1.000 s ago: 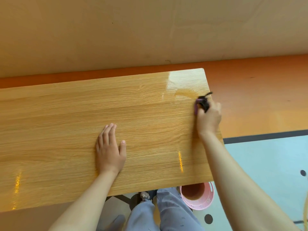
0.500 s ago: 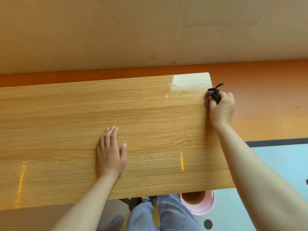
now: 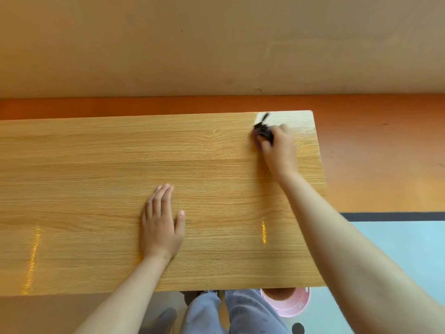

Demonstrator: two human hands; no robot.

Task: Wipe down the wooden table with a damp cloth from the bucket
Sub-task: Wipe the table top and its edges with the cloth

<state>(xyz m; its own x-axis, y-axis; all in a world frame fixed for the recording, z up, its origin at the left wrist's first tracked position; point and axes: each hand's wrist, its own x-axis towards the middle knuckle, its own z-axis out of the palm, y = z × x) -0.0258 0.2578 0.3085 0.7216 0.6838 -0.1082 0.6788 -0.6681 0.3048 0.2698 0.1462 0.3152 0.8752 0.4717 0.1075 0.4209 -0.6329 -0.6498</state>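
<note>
My right hand (image 3: 279, 150): fingers curl round dark cloth (image 3: 263, 131) on counter (image 3: 96, 165), far right corner (glare there). Left hand (image 3: 161, 227) flat, fingers pressed together. 1 pink bucket (image 3: 297, 307) below.

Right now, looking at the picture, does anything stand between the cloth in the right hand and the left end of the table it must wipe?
Nothing visible lies on the table leftward of the cloth along the far strip. Only the left hand rests flat nearer the front edge; it would likely block a nearer pass.
</note>
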